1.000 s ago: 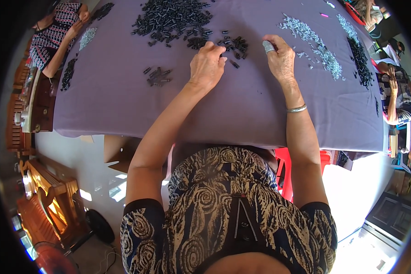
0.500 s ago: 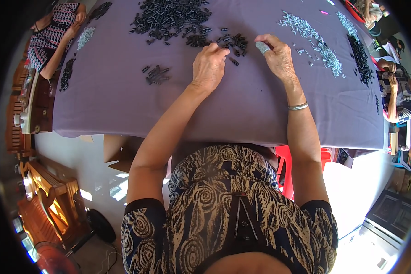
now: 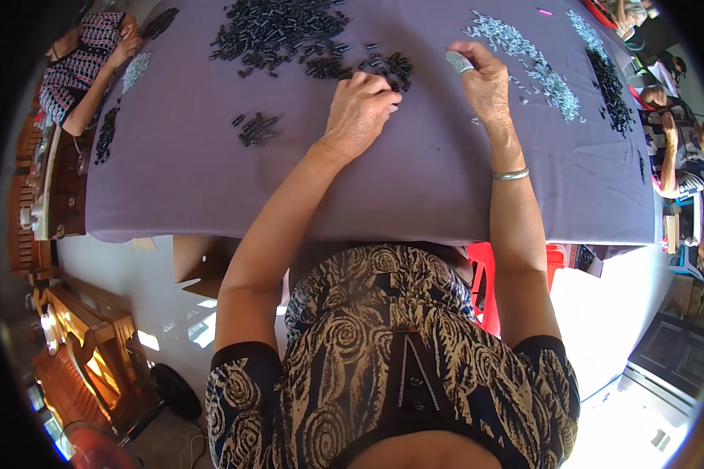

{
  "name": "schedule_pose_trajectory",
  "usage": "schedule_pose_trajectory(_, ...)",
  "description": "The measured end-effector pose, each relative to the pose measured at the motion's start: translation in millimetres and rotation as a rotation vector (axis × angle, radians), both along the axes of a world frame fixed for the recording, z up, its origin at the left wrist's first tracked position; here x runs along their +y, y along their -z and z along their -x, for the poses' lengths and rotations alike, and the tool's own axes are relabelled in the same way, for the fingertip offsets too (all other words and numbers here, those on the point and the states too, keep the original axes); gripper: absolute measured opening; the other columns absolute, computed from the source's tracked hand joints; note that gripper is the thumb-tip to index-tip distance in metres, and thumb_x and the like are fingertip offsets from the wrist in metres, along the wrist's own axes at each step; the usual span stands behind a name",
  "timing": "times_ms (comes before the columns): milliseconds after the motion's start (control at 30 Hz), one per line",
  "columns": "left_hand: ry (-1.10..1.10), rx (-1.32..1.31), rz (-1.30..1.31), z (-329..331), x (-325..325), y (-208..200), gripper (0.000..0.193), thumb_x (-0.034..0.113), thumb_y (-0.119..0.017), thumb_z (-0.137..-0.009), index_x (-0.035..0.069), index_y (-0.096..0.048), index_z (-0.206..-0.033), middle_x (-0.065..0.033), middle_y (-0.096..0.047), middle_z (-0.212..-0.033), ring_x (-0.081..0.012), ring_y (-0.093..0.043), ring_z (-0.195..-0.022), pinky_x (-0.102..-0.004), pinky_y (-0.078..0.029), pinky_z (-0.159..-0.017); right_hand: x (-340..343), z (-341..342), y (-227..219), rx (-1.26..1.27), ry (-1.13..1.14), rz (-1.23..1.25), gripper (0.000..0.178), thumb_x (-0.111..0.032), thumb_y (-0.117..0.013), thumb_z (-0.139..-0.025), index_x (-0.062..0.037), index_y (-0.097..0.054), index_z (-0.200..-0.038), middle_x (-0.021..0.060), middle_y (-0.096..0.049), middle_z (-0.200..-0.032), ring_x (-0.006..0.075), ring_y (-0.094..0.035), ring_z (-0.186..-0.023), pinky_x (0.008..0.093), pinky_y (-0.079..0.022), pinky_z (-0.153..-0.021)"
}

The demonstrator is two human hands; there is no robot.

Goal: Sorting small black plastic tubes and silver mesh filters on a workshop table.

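My left hand [image 3: 360, 112] is closed, its fingertips pinched together low over the cloth. Beside it lies a small cluster of black cylindrical pieces [image 3: 397, 67]. Whatever sits in the pinch is hidden by the fingers. My right hand [image 3: 486, 87] is held to the right, at the near edge of a scatter of small silvery pieces [image 3: 557, 87]. A grey covering [image 3: 459, 62] wraps the thumb tip, and the index finger curls close to it. Anything between them is too small to make out. A bracelet [image 3: 511, 174] circles the right wrist.
A large heap of black pieces [image 3: 278, 31] lies at the far left of the purple tablecloth [image 3: 352, 199]. Nearer is a small black group [image 3: 256, 130]. People sit at the left [image 3: 86, 70] and right [image 3: 673, 148] sides, with more piles before them. A red chair [image 3: 485, 289] shows under the table.
My right hand has moved right and slightly up, toward the silvery pieces. My left hand has turned a little and now covers where a loose black piece lay. The view has shifted slightly.
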State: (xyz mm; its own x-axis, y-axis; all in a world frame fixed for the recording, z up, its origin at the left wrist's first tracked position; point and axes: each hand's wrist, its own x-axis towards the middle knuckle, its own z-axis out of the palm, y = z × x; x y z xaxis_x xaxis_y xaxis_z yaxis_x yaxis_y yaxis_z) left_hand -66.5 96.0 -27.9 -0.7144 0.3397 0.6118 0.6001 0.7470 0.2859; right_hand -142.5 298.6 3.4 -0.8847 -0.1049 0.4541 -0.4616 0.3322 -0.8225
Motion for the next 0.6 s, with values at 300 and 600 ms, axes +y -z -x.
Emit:
schedule_pose_trajectory(300,0.159,-0.163,-0.522,-13.0,1.5,-20.9,0.013,-0.002,-0.064,-0.080,0.003,-0.061,-0.092,-0.0042,-0.058,-0.087,-0.0120,-0.055,-0.080,-0.0247,-0.045,-0.069,60.8,-18.8,-33.4,-0.191,-0.018,-0.114,0.014,-0.002,-0.056,-0.080,-0.0030,-0.065,-0.091,-0.0005,-0.062,-0.078,0.0045,-0.047,-0.067,0.0206,-0.039,-0.061)
schedule_pose_trajectory(600,0.193,-0.655,-1.001,-44.8,14.9,-12.5,0.012,0.004,-0.060,-0.085,0.003,-0.062,-0.097,-0.0001,-0.055,-0.085,-0.0058,-0.051,-0.072,-0.0207,-0.042,-0.060,84.7,-53.5,-3.3,-0.225,-0.200,-0.301,0.010,-0.002,-0.063,-0.080,-0.0028,-0.063,-0.089,0.0017,-0.063,-0.077,0.0070,-0.055,-0.071,0.0244,-0.045,-0.064)
